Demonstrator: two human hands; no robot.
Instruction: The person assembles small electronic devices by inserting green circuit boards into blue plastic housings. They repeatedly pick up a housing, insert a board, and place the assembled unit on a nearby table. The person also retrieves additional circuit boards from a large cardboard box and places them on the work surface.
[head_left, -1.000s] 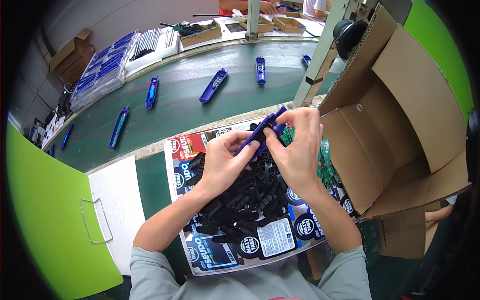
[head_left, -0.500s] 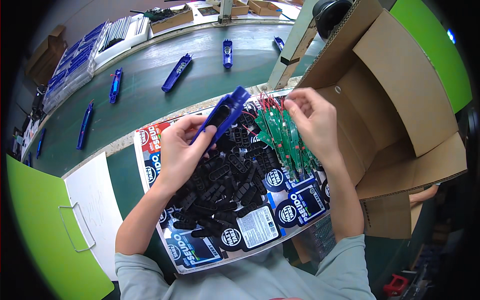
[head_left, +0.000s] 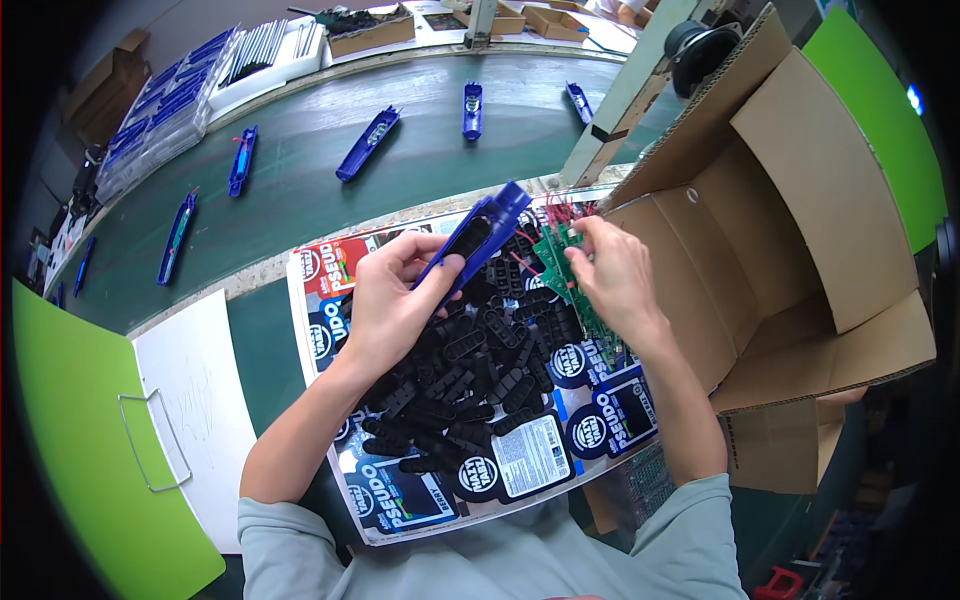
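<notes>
My left hand [head_left: 392,300] is closed around a long blue plastic housing [head_left: 507,207], tilted with its far end up to the right. Inside its open side a black insert is visible beside my thumb. My right hand [head_left: 622,285] is over a bundle of green circuit boards [head_left: 553,262] with red wires, its thumb and fingertips pinched on one board. Part of the bundle lies hidden beneath that hand. Many small black oblong plastic pieces [head_left: 490,345] are heaped below both hands on a sheet printed with colourful labels [head_left: 405,495].
Beyond the sheet, a green conveyor belt [head_left: 300,165] carries several blue housings [head_left: 370,143]. An open cardboard box [head_left: 770,270] stands close at the right, near a metal post [head_left: 610,120]. At left is a green board with white paper [head_left: 190,400]. Trays of blue parts [head_left: 165,100] stand at the far left.
My right hand has come down and in onto the circuit boards, its fingers now on one. The left hand still holds the blue housing. The whole view has shifted slightly.
</notes>
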